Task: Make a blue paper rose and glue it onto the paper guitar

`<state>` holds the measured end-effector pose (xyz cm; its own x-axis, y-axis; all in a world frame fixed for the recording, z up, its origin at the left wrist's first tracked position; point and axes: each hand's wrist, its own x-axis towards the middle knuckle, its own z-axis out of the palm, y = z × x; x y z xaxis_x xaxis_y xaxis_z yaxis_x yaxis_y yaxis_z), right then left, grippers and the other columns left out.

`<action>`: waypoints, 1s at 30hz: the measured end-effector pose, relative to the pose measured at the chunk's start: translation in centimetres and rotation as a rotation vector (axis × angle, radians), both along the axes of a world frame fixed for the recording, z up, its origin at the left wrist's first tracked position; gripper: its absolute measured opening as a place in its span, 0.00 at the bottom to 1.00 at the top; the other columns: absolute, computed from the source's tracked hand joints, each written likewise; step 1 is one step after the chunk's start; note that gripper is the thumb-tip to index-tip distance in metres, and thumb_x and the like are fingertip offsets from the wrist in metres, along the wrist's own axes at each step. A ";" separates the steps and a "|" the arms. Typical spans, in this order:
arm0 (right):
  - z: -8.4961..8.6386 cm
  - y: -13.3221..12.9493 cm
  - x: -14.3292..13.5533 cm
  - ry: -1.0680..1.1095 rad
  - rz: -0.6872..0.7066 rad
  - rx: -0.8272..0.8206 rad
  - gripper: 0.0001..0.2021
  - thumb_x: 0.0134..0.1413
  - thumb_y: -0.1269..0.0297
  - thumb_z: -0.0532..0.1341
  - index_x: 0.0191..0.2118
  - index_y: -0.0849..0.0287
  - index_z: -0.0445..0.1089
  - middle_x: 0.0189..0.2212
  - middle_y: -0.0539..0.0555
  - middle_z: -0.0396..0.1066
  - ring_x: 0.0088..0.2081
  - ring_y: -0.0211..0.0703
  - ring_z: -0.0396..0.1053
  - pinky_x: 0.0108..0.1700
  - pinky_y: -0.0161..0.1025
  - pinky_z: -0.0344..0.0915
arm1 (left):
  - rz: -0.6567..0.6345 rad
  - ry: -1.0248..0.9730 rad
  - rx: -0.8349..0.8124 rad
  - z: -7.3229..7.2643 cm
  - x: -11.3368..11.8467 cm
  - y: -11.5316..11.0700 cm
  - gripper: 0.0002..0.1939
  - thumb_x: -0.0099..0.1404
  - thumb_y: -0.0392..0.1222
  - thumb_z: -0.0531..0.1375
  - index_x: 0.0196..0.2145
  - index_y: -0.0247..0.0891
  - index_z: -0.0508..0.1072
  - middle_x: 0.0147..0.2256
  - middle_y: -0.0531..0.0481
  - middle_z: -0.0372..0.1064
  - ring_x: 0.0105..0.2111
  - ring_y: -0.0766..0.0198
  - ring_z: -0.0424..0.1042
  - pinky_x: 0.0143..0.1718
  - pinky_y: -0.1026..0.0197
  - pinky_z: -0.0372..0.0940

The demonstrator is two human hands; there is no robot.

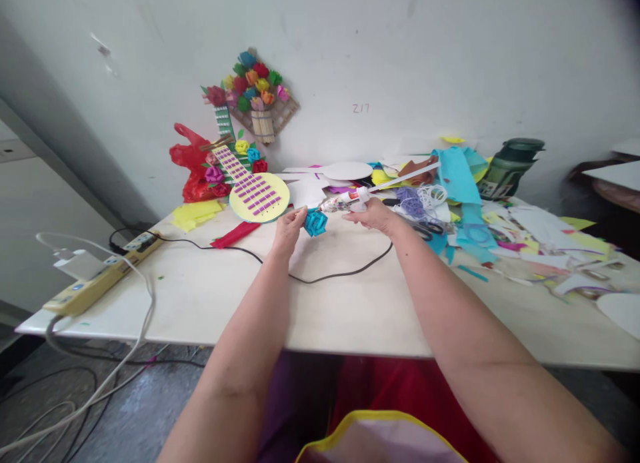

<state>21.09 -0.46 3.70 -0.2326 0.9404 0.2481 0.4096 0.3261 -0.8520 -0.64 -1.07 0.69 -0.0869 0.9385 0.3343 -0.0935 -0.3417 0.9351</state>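
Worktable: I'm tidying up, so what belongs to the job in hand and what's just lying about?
Job: blue paper flower (left grip), hot glue gun (right grip), black cord.
Apparently lying about: green bottle, red plastic bag, scissors, paper scraps.

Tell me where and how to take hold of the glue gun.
Probably best by the rear underside of the glue gun, coming from the right, where the right grip holds it. Its nozzle points left at the blue paper flower and may be hot; the long white stick seems to jut from the back, so stay below that.
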 end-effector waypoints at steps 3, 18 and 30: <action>0.0 0.1 0.0 -0.024 -0.010 0.063 0.11 0.36 0.60 0.66 0.23 0.61 0.66 0.17 0.50 0.64 0.22 0.36 0.62 0.21 0.32 0.57 | -0.004 0.008 0.018 -0.1 0.0 0.0 0.19 0.50 0.55 0.62 0.22 0.34 0.73 0.18 0.53 0.63 0.21 0.70 0.62 0.28 0.64 0.61; 0.1 0.5 -0.1 -0.173 -0.056 0.220 0.16 0.39 0.59 0.65 0.36 0.63 0.72 0.34 0.55 0.74 0.39 0.48 0.70 0.43 0.43 0.64 | -0.005 0.002 0.037 -0.2 -0.2 0.2 0.19 0.49 0.55 0.62 0.22 0.33 0.72 0.17 0.53 0.63 0.20 0.70 0.61 0.27 0.65 0.60; -1.0 1.8 0.4 -0.072 -0.062 0.251 0.13 0.33 0.59 0.67 0.28 0.62 0.72 0.25 0.52 0.72 0.32 0.47 0.70 0.38 0.42 0.66 | -0.054 -0.105 0.012 0.0 -0.2 0.0 0.17 0.46 0.49 0.66 0.28 0.31 0.75 0.19 0.53 0.66 0.21 0.69 0.65 0.29 0.63 0.63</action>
<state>21.46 1.30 2.66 -0.2024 0.8645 0.4602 0.4919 0.4960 -0.7155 -0.87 -1.09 0.73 -0.0719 0.9387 0.3373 -0.2094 -0.3448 0.9150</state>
